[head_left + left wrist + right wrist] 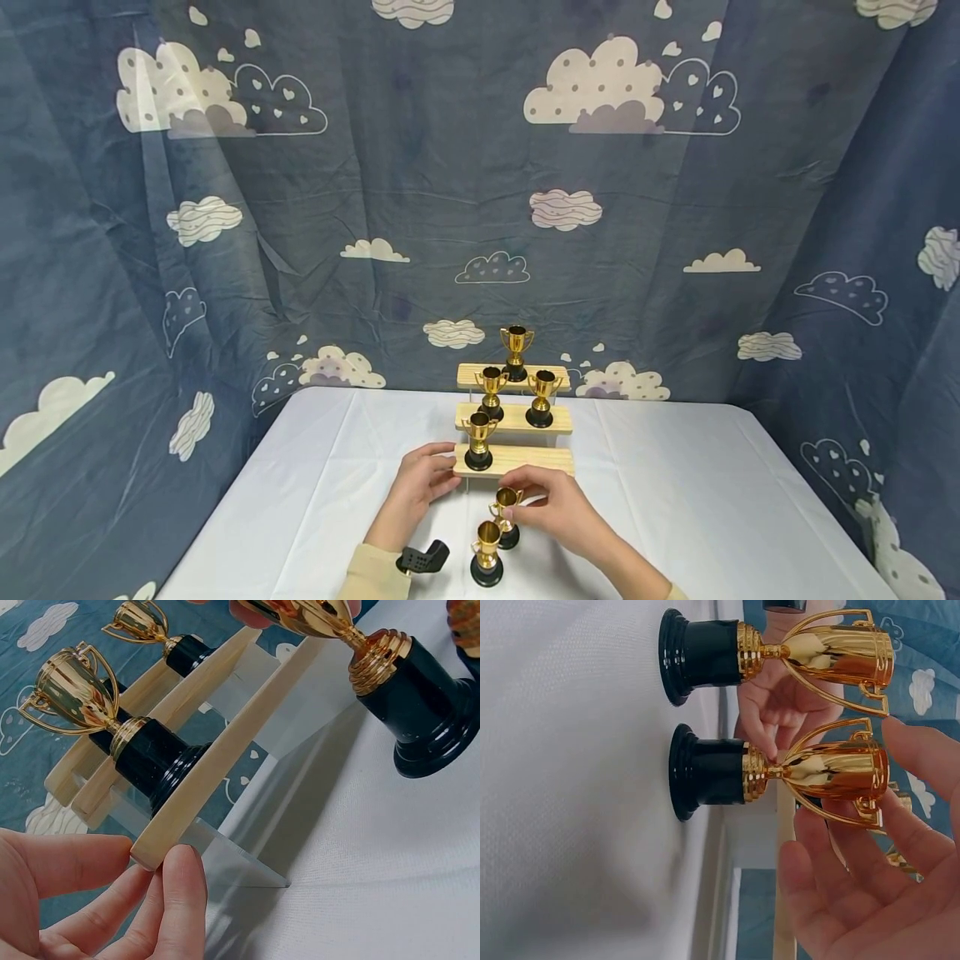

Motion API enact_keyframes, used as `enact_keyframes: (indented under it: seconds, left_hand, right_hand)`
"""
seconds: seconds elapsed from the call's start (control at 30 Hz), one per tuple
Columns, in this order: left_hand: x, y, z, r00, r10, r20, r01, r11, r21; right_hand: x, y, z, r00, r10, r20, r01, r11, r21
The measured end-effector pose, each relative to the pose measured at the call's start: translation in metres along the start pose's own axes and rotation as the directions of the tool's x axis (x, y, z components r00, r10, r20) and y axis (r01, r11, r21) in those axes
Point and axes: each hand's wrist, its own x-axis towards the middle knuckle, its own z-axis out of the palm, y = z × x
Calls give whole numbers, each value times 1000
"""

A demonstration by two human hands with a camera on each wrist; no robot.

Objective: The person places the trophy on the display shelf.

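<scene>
My right hand pinches a small gold trophy with a black base by its cup, thumb on one side and fingers on the other. It is upright in front of the stepped stand. Closer to me stands a second trophy of the same kind. At the stand's left side, my left hand holds the end of the lowest wooden shelf between its fingers. One trophy stands on the left part of that shelf.
Two trophies, left and right, stand on the middle shelf. Another trophy tops the upper shelf. Clear supports carry the shelves. A white cloth covers the table; a cloud-patterned curtain hangs around it.
</scene>
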Motion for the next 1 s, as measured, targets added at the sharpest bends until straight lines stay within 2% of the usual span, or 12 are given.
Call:
enact_keyframes:
  seconds: [1.0]
  left_hand:
    - [-3,0,0,1000,17,22,-17,1000,-13]
  right_hand:
    - [2,8,3,1000,-18,-11,18,999,-40]
